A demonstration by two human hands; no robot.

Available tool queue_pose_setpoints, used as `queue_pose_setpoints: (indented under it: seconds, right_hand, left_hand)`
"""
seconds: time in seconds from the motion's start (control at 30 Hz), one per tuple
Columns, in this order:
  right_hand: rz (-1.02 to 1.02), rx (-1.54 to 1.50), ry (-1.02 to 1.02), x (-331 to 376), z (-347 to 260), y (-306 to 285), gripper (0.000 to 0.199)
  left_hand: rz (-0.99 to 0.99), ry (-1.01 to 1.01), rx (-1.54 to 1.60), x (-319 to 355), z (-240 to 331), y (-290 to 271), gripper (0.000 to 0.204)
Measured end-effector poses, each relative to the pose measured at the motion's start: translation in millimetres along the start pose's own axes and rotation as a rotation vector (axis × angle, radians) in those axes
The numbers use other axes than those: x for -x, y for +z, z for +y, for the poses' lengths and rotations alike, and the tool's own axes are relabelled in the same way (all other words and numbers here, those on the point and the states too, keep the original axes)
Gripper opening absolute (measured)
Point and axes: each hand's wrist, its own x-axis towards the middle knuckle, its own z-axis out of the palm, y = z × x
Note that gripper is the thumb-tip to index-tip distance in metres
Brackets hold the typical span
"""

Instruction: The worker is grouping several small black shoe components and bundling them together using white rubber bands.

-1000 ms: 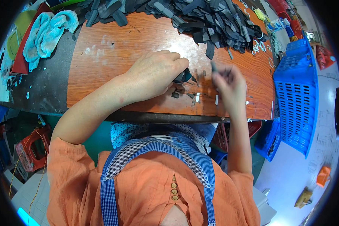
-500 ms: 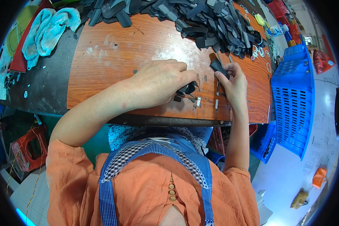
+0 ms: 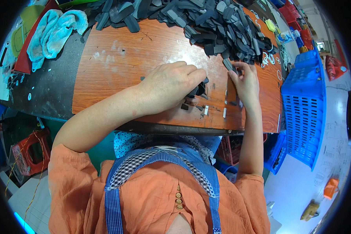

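Turquoise cloth is bunched at the far left, beside the wooden table. Near the table's front edge, the left hand is curled shut over small black rubber pieces. Just right, the right hand is pinched on one dark strip taken at the rim of the black pile. Sorting or assembling seems in hand; the strip would next need bringing to the left hand. A blue crate stands rightmost.

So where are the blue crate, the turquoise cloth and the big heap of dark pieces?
blue plastic crate (image 3: pixel 304 101), head view, on its slatted side wall.
turquoise cloth (image 3: pixel 52 33), head view, on the middle of its folds.
heap of dark grey pieces (image 3: pixel 222 23), head view, on the thick of the pile.
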Motion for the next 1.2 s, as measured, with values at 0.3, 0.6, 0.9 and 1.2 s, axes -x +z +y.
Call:
queue_pose_setpoints:
  seconds: [0.3, 0.6, 0.9, 1.2]
  right_hand:
    - [-0.252, -0.624, 0.014, -49.1, -59.0, -7.5, 0.022]
    - [-0.240, -0.226, -0.096, -40.1, -53.5, 7.3, 0.018]
    - [-0.212, -0.604, -0.005, 8.1, -69.6, -1.9, 0.009]
    - [-0.177, -0.170, -0.082, -38.3, -83.0, 17.1, 0.024]
  left_hand:
    - [-0.168, -0.087, 0.038, 3.4, -0.7, -7.0, 0.034]
    - [-0.138, -0.041, -0.030, 1.5, -0.1, -10.0, 0.025]
    - [0.380, 0.198, -0.101, -7.0, 5.8, -2.5, 0.020]
    - [-0.081, -0.102, -0.028, 0.8, -5.1, -16.8, 0.021]
